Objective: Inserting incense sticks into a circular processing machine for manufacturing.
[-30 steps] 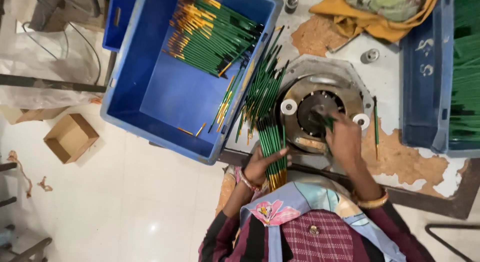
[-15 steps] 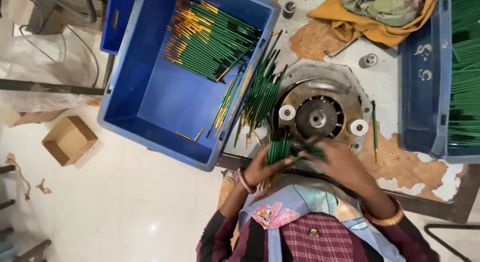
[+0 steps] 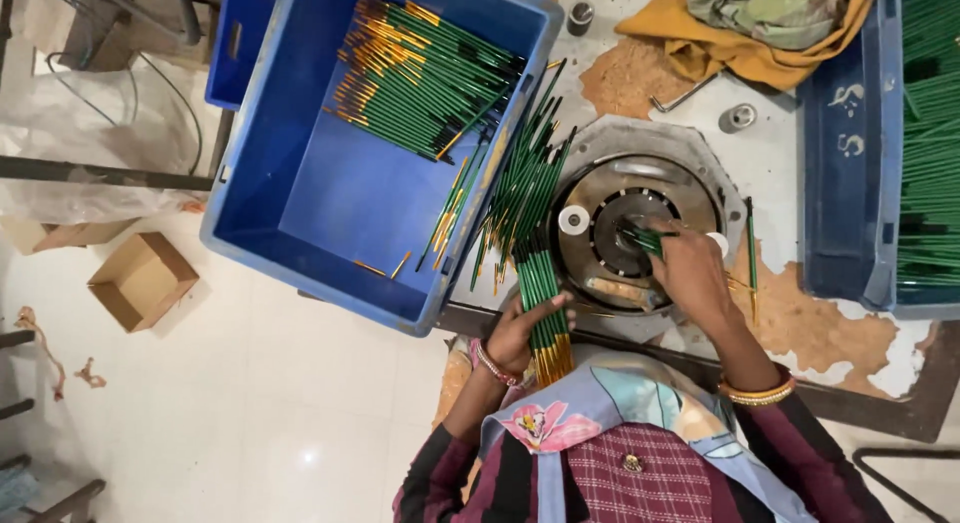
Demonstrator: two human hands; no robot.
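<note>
left hand [image 3: 520,328] grips green pencil bundle [image 3: 545,303]; right hand [image 3: 690,268] on round machine [image 3: 640,198]

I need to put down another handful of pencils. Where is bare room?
Free: the blue crate's floor below its pencil pile, and the tabletop patch between round machine and right crate. Crowded: the machine's left edge, with loose pencils and left hand; right hand covers the disc.
</note>
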